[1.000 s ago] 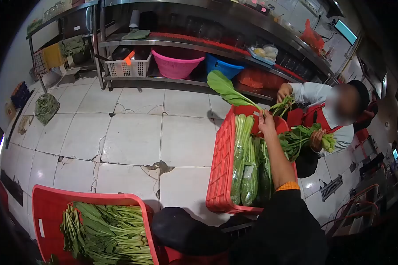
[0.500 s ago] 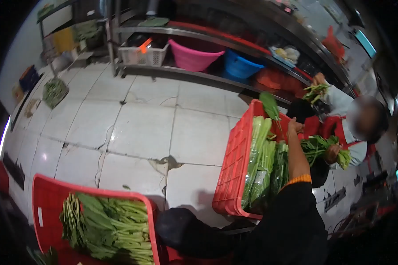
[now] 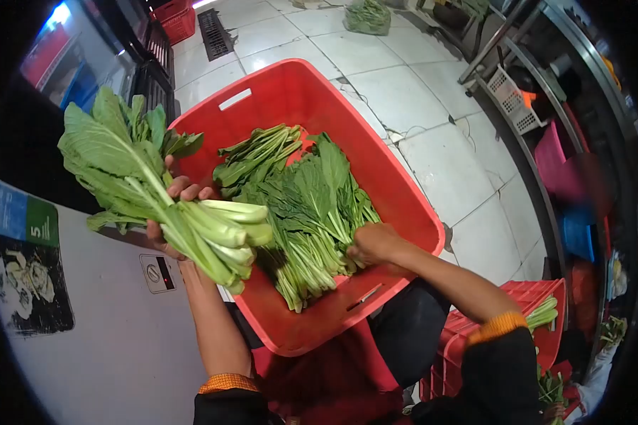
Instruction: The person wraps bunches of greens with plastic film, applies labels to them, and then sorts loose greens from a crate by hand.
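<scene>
A bunch of leafy greens (image 3: pixel 223 230) with thick pale stems is gripped in my left hand (image 3: pixel 184 191), raised over the left side of a red crate (image 3: pixel 404 205). The leaves point up and left, the cut stems down and right. Inside the crate lies a pile of similar greens (image 3: pixel 305 205). My right hand (image 3: pixel 372 244) is at the pile's right edge with its fingers curled in against the stems; whether it grips any of them is hidden.
A second red crate (image 3: pixel 500 301) with greens stands at the lower right, beside a co-worker's sleeve (image 3: pixel 597 375). Along the right runs a metal shelf with a white basket (image 3: pixel 514 99) and blue tub (image 3: pixel 580 234). A white appliance (image 3: pixel 113 312) is at the left.
The view has swung from the packed crate and co-worker to the crate of loose greens. My right hand has moved from the packed crate to this pile. My left hand has come into view holding a bunch.
</scene>
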